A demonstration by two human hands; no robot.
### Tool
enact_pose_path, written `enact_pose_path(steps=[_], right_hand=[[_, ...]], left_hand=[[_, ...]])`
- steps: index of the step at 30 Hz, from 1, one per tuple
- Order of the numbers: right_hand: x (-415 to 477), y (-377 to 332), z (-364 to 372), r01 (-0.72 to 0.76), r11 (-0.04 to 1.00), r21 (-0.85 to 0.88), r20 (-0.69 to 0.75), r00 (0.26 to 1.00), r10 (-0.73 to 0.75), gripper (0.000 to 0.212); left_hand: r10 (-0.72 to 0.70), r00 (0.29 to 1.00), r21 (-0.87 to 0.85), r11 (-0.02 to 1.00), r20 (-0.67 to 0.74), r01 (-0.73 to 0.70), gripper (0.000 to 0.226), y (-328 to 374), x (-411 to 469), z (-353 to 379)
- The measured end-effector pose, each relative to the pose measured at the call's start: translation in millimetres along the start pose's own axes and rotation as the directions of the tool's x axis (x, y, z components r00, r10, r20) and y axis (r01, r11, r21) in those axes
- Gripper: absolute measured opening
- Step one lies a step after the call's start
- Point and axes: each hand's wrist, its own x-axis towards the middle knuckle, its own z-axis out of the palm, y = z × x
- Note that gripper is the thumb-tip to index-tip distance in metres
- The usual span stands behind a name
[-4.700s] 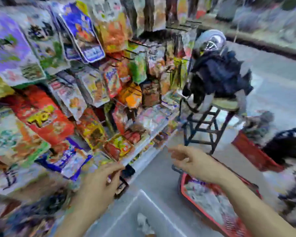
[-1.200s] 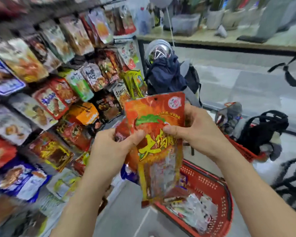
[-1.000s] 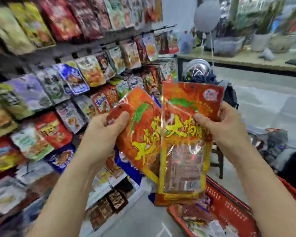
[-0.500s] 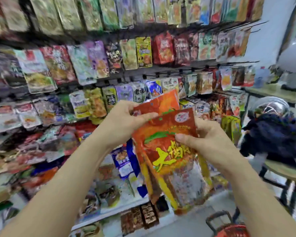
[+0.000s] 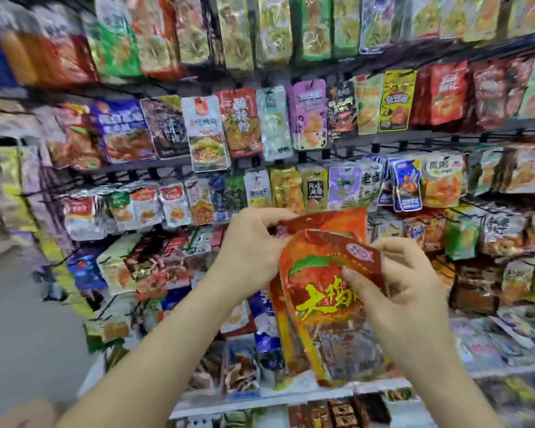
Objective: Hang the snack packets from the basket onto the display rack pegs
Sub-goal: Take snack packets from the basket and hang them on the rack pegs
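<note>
Two orange-red snack packets with yellow lettering are held in front of the display rack [image 5: 291, 168]. My right hand [image 5: 393, 288] pinches the front packet [image 5: 325, 291] at its upper right edge. My left hand [image 5: 254, 248] grips the top of the rear packet [image 5: 331, 219], which sits behind and slightly above the front one. Both packets hang down with clear lower halves. The basket is out of view.
Rows of hanging snack packets fill the rack on black pegs, from top to bottom. A white shelf edge [image 5: 260, 400] runs below the packets with more goods under it. Grey floor [image 5: 22, 319] lies to the left.
The view has swung left from the basket and stool onto the rack front. Both hands hold the packets lower and closer together, with the front packet now overlapping the rear one.
</note>
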Motion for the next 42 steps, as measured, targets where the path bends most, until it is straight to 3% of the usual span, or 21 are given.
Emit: enact_pose_path(steps=[1, 3, 6, 8, 10, 13, 15, 17, 22, 25, 28, 30, 36, 39, 40, 42], right_hand=[[-0.2, -0.5, 8.6, -0.006, 1.000, -0.006, 0.001, 1.000, 0.006, 0.016], [2.5, -4.1, 24.0, -0.139, 0.974, 0.176, 0.068, 0.989, 0.129, 0.006], [6.9, 2.0, 45.9, -0.338, 0.856, 0.391, 0.197, 0.939, 0.281, 0.024], [12.1, 14.0, 54.2, -0.417, 0.811, 0.411, 0.197, 0.909, 0.367, 0.021], [21.9, 30.7, 56.6, -0.457, 0.770, 0.446, 0.165, 0.887, 0.431, 0.019], [41.7, 53.2, 57.0, -0.471, 0.789, 0.395, 0.163, 0.881, 0.444, 0.024], [54.3, 66.4, 62.8, -0.466, 0.838, 0.282, 0.180, 0.884, 0.431, 0.027], [67.8, 72.6, 75.0, -0.417, 0.892, 0.175, 0.216, 0.900, 0.379, 0.035], [105.2, 73.1, 100.7, -0.294, 0.947, 0.127, 0.300, 0.922, 0.246, 0.073], [129.2, 74.5, 110.9, -0.091, 0.983, 0.157, 0.370, 0.929, 0.027, 0.084], [148.9, 83.2, 126.4, 0.076, 0.988, 0.136, 0.402, 0.907, -0.125, 0.053], [157.4, 86.8, 139.1, 0.116, 0.981, 0.153, 0.403, 0.899, -0.170, 0.041], [171.2, 74.2, 170.0, -0.271, 0.867, 0.419, 0.552, 0.834, -0.006, 0.038], [178.9, 64.9, 181.4, -0.433, 0.736, 0.520, 0.620, 0.784, 0.022, 0.028], [180.4, 61.1, 185.0, -0.439, 0.722, 0.534, 0.628, 0.778, 0.008, 0.033], [182.9, 52.6, 193.3, -0.346, 0.797, 0.495, 0.598, 0.801, -0.024, 0.027]], left_hand=[[0.002, 1.000, 0.007, 1.000, -0.013, -0.002, 0.001, -5.0, -0.4, -6.7], [0.021, 0.998, 0.060, 0.998, -0.060, -0.017, 0.007, -15.5, -1.8, -16.4], [-0.003, 0.995, 0.138, 0.990, -0.097, 0.017, 0.008, -29.2, -3.8, -30.6], [-0.109, 0.987, 0.193, 0.973, -0.115, 0.130, 0.018, -39.2, -1.7, -48.5], [-0.261, 0.960, 0.101, 0.957, -0.101, 0.271, 0.030, -47.7, 2.5, -72.2], [-0.412, 0.909, -0.112, 0.908, -0.059, 0.404, 0.028, -52.1, 6.7, -99.1], [-0.422, 0.903, -0.112, 0.904, -0.087, 0.412, 0.013, -53.4, 12.0, -107.7], [-0.421, 0.903, -0.101, 0.905, -0.081, 0.413, 0.012, -53.6, 21.5, -113.8], [-0.416, 0.908, -0.121, 0.905, -0.046, 0.408, 0.012, -52.1, 59.7, -121.7], [-0.373, 0.928, 0.059, 0.927, 0.007, 0.372, 0.021, -57.3, 80.0, -124.6], [-0.339, 0.933, 0.252, 0.920, 0.121, 0.301, 0.024, -60.9, 91.9, -122.1], [-0.297, 0.948, 0.397, 0.888, 0.113, 0.231, 0.027, -64.5, 97.9, -115.1], [-0.010, 0.997, 0.735, 0.675, -0.076, 0.063, 0.010, -90.7, 115.9, -98.9], [0.138, 0.982, 0.799, 0.601, -0.127, 0.019, 0.010, -100.6, 121.5, -106.3], [0.169, 0.977, 0.817, 0.576, -0.131, 0.010, 0.013, -102.9, 122.4, -109.8], [0.204, 0.970, 0.844, 0.537, -0.130, 0.000, 0.017, -106.1, 123.4, -117.4]])
